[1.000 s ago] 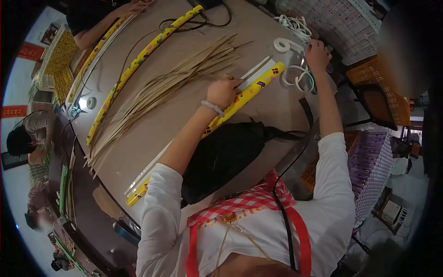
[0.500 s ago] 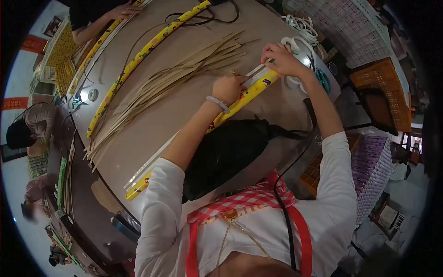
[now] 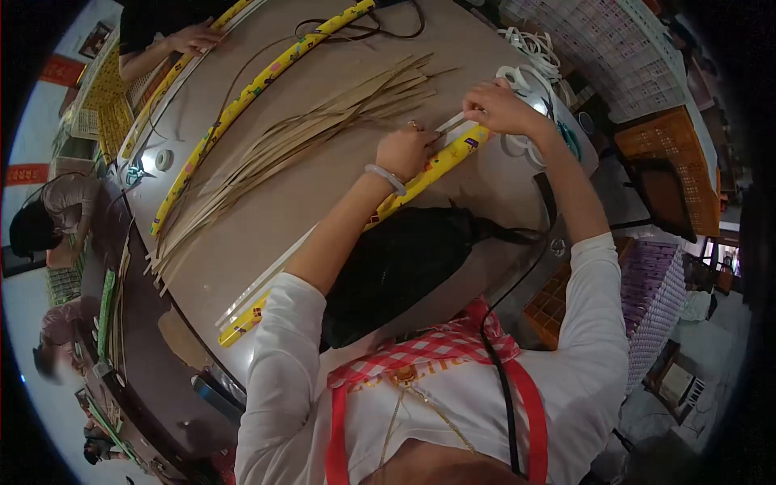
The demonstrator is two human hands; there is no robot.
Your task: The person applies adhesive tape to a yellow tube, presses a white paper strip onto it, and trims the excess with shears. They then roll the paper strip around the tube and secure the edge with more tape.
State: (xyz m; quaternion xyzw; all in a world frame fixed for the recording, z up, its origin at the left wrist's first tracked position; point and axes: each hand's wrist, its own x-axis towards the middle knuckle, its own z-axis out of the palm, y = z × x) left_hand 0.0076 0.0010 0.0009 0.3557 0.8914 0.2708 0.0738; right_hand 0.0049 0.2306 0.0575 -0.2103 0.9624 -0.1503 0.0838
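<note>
A long yellow patterned strip (image 3: 440, 165) with a white strip (image 3: 279, 264) along its far side runs diagonally across the table in front of me. My left hand (image 3: 404, 153), a bracelet at its wrist, is closed on the strips at mid-length. At their far right end, my right hand (image 3: 495, 107) has its fingers pinched together at the tip; what lies between them is too small to make out. A black cloth bag (image 3: 396, 271) lies under my left forearm, close to the yellow strip.
Thin tan strips (image 3: 299, 137) spread over the table (image 3: 267, 202). Beyond them lies another yellow strip (image 3: 263, 79). White tape rolls and teal scissors (image 3: 569, 139) are at the right. A co-worker's hand (image 3: 194, 39) rests at the upper left; other people sit at the left.
My right hand has shifted slightly at the strip's end, its fingers drawn closer together. The co-worker's hand has moved left and down along its strip.
</note>
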